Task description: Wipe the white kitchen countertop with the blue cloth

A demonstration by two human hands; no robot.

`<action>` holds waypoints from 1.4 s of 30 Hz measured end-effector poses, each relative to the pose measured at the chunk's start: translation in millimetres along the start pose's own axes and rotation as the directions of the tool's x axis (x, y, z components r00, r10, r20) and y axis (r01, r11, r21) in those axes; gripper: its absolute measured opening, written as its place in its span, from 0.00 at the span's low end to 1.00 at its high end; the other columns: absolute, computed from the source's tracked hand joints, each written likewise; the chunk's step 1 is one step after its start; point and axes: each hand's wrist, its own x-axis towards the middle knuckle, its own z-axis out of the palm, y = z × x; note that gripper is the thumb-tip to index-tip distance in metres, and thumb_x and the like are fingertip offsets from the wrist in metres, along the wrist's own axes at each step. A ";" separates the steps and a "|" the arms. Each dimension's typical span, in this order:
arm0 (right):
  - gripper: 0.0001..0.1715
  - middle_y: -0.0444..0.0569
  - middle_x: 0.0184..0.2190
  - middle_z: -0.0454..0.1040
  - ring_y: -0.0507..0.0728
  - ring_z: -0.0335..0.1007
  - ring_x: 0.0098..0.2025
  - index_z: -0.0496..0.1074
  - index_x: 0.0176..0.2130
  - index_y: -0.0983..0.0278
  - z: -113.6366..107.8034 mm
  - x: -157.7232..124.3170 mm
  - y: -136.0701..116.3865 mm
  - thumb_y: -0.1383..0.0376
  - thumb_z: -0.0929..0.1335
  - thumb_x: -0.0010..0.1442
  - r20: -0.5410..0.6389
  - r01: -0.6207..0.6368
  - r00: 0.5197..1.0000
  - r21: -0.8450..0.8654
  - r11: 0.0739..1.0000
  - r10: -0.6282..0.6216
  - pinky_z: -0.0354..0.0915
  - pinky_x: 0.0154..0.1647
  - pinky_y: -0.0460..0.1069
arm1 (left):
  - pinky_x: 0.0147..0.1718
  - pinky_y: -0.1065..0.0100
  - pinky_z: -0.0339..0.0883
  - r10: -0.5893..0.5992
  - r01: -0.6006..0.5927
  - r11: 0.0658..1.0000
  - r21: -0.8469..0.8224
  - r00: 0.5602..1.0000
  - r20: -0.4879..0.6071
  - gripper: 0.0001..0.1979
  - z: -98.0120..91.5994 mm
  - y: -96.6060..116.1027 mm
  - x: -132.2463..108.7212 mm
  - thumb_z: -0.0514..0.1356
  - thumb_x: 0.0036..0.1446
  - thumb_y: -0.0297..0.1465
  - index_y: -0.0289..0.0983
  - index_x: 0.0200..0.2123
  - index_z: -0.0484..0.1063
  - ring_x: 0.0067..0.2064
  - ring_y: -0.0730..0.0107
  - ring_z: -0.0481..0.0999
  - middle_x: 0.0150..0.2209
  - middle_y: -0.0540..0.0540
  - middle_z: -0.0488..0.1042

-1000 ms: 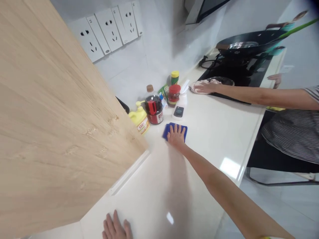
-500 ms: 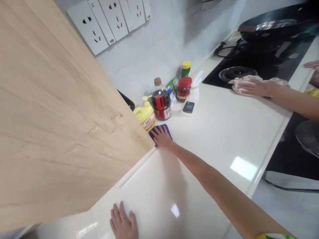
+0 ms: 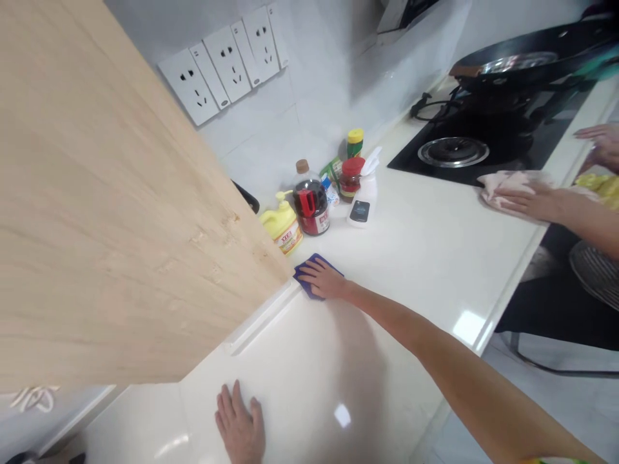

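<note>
The right hand [image 3: 323,280] presses flat, fingers apart, on one blue cloth [image 3: 306,286] by the wooden panel [image 3: 145,212]; it has just drawn the cloth back from the one yellow jug [image 3: 280,225], so the wiping seems to head nearer. The left hand [image 3: 242,426] lies flat, empty, on the desk [image 3: 300,386]. Beyond stand one dark bottle [image 3: 312,205], one red-lidded jar [image 3: 351,180].

Right hand [image 3: 329,282] flat on blue cloth [image 3: 305,285]; left hand [image 3: 242,425] on counter [image 3: 411,258], nearer camera than cloth; yellow bottle [image 3: 284,225] beyond cloth.
</note>
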 end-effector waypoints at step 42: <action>0.37 0.49 0.71 0.54 0.66 0.46 0.73 0.53 0.71 0.56 56.3 -232.3 -237.2 0.62 0.61 0.65 -0.159 -0.318 0.945 -0.226 0.921 0.287 0.49 0.70 0.70 | 0.67 0.38 0.42 0.148 -0.174 0.965 -0.194 0.979 -0.138 0.28 21.9 -14.7 -12.7 0.48 0.67 0.36 0.26 0.64 0.63 0.73 0.38 0.43 0.69 0.23 0.52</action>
